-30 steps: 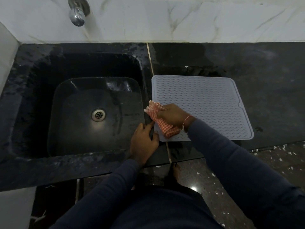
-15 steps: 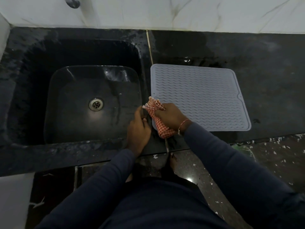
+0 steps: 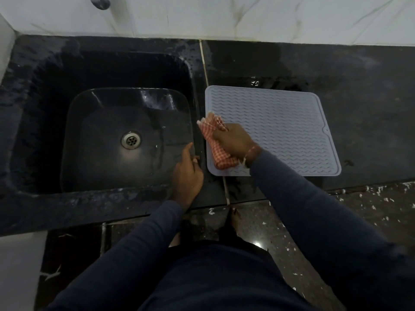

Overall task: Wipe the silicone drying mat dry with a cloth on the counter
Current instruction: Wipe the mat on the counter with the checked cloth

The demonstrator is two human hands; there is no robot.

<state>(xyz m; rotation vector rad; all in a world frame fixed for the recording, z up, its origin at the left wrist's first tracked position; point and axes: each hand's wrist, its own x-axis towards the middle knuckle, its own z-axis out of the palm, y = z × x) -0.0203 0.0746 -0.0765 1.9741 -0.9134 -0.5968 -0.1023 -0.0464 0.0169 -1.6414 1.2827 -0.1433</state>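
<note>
A grey silicone drying mat (image 3: pixel 280 122) with wavy ridges lies flat on the black counter (image 3: pixel 359 86), just right of the sink. My right hand (image 3: pixel 233 140) grips a bunched red-and-white checked cloth (image 3: pixel 219 151) and presses it on the mat's near-left part. The cloth pokes out beyond my fingers toward the mat's left edge. My left hand (image 3: pixel 187 173) rests on the counter strip between sink and mat, fingers loosely bent, holding nothing.
A black sink (image 3: pixel 125 135) with a metal drain (image 3: pixel 131 140) fills the left. A tap (image 3: pixel 100 2) hangs at the top edge over a white marble wall. Wet patches shine on the counter behind the mat. The speckled floor lies below the counter edge.
My right hand with the cloth has slid a little farther up along the mat's left side. My left hand stays beside the sink rim. The camera view has shifted slightly.
</note>
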